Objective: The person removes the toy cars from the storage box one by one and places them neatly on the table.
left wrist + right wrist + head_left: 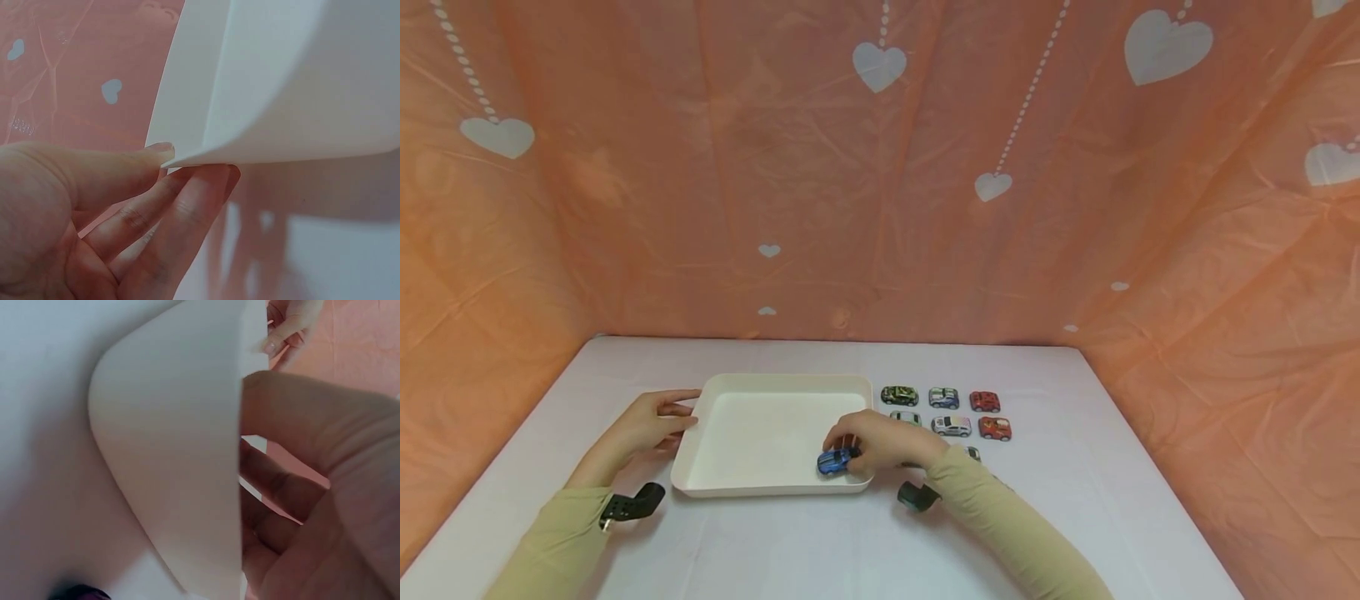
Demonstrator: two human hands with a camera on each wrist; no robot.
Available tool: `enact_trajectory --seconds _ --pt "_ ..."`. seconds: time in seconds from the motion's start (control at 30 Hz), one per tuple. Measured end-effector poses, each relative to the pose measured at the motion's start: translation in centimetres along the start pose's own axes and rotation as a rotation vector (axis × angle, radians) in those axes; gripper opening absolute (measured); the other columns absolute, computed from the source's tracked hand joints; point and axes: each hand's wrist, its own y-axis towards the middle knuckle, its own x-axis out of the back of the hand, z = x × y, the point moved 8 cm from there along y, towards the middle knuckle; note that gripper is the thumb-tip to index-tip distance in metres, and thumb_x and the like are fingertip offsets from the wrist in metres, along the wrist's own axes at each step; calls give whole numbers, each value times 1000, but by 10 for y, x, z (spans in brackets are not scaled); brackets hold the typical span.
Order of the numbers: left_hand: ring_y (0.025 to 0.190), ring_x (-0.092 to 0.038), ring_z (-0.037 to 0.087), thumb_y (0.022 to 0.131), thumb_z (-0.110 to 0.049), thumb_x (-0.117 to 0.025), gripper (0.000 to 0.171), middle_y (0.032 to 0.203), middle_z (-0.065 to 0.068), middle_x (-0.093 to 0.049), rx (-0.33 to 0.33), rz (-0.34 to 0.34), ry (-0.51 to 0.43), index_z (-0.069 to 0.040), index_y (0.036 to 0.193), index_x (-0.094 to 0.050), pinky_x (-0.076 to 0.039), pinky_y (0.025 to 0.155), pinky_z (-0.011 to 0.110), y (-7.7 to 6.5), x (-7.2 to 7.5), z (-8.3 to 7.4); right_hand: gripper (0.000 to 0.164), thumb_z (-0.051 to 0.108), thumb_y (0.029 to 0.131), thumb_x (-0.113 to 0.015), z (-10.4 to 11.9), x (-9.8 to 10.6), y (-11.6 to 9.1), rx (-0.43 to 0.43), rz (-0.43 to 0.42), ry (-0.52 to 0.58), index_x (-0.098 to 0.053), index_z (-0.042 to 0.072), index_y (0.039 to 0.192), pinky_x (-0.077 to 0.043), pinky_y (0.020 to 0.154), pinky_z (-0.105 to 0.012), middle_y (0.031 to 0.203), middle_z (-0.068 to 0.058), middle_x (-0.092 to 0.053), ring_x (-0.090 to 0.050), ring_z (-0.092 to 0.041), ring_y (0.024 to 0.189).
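A shallow white tray [775, 492] lies on the table. At its left side my left hand [651, 423] pinches the rim, thumb on top and fingers beneath, as the left wrist view [144, 206] shows. My right hand [883, 442] reaches over the tray's right side and holds a blue toy car [833, 461] between thumb and fingers, low inside the front right corner. In the right wrist view the tray wall [169, 437] hides the car and the fingertips of the right hand [300, 481].
Right of the tray, toy cars stand in rows: a green camouflage one [899, 396], a white-and-blue one [943, 398], a white one [951, 427], red ones [985, 402] and several more, some partly hidden behind the right hand and sleeve. An orange curtain with hearts [880, 208] surrounds the table.
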Motion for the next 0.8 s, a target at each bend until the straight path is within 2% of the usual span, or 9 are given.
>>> enact_trajectory --seconds 0.43,0.8 --pt "76 -59 20 93 -10 -61 59 126 34 -48 46 7 18 4 144 -35 -53 64 33 -2 -1 2 37 5 81 -74 10 31 -15 83 -67 -31 -66 12 116 -46 84 -21 108 6 -62 -56 -3 95" --pt "74 -59 20 93 -10 -62 59 125 34 -49 29 7 15 4 144 -35 -53 62 32 1 -1 5 35 3 82 -73 1 60 -56 31 -140 21 -66 11 115 -48 84 -25 105 7 -62 -58 -7 95"
